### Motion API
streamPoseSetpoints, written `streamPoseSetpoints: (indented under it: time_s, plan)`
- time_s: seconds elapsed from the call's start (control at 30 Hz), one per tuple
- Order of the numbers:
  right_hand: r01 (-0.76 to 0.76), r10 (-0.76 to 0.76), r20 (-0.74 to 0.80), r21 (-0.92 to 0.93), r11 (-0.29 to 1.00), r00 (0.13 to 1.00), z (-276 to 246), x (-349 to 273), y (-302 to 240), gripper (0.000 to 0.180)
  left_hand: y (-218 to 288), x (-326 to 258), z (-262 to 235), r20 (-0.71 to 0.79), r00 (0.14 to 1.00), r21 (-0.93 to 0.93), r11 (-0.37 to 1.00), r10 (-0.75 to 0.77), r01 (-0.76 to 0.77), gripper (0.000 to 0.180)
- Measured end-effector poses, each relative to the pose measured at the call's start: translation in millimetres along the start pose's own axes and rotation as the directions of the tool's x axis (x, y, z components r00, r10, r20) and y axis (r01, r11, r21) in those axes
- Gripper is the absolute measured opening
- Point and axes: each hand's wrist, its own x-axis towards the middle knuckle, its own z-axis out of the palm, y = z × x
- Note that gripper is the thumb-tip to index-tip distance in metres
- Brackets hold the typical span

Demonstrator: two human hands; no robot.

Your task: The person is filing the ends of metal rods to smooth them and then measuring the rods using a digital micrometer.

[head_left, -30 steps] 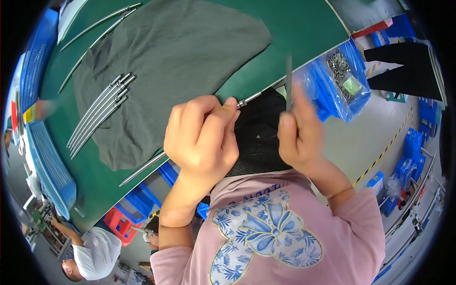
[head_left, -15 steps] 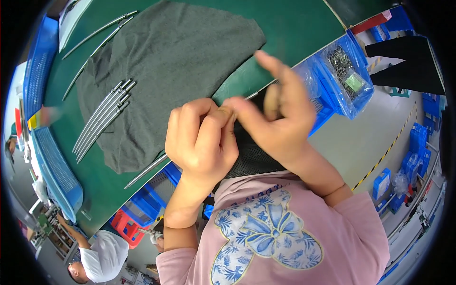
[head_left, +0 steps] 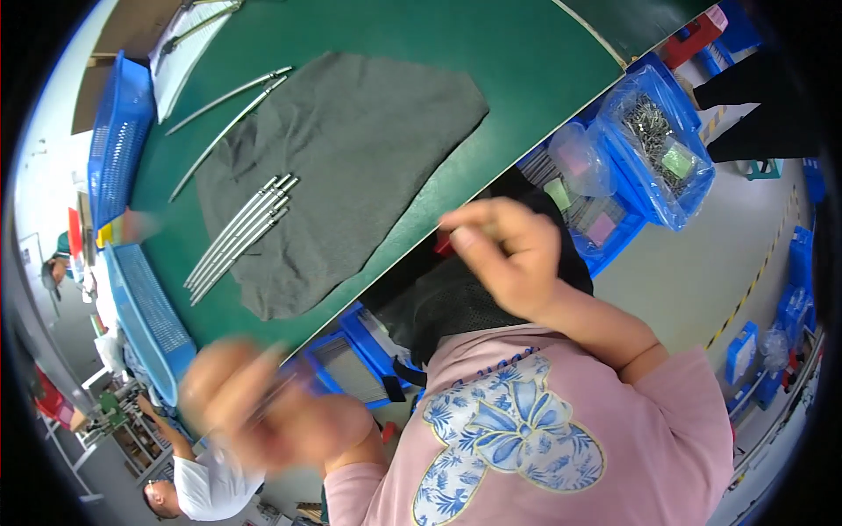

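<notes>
Rods (head_left: 235, 238) lay on cloth (head_left: 360, 140); snag risked rolling them off tabletop (head_left: 526, 61) edge. Left hand (head_left: 274, 408) blurred, couldn't tell grip; right hand (head_left: 516, 259) loosely spread.

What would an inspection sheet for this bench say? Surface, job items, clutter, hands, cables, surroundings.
Surface: green table with a wrinkled grey cloth spread on it.
Job items: row of metal rods partly on the cloth; two more rods toward its upper left.
Clutter: blue baskets along the left; blue bin of small metal parts at right.
Hands: left hand blurred, grip unclear; right hand half curled near the table edge, contents unclear.
Cables: nothing seen.
Surroundings: white-shirted person lower left; striped floor tape at right.
</notes>
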Motion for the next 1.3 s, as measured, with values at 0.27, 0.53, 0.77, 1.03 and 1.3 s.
streamPoseSetpoints:
  time_s: [0.27,0.53,0.77,1.03,1.3]
  plan:
    - [-0.206,0.079,0.445,0.246,0.947,0.892,47,-20,-13,0.015,-29,11,-94,-0.384,0.772,-0.920,0.279,-0.507,-0.274,0.015]
    - [-0.194,0.155,0.170,0.245,0.950,0.973,28,-26,1,0.013,-84,-8,-35,-0.104,0.610,-0.974,-0.042,-0.785,-0.221,0.007]
    - [0.008,-0.014,0.046,0.123,0.992,0.999,23,-17,1,0.021,-85,-23,-13,0.027,0.579,-0.985,-0.120,-0.815,-0.124,0.007]
    - [0.003,-0.015,-0.125,-0.100,0.995,0.992,-7,25,-6,0.026,-84,-75,-27,0.336,0.419,-0.312,0.320,-0.843,0.894,0.032]
    - [0.154,-0.200,-0.069,-0.414,0.897,0.977,-1,32,-12,0.029,-41,-55,-4,0.090,0.883,0.052,0.888,-0.460,0.458,0.017]
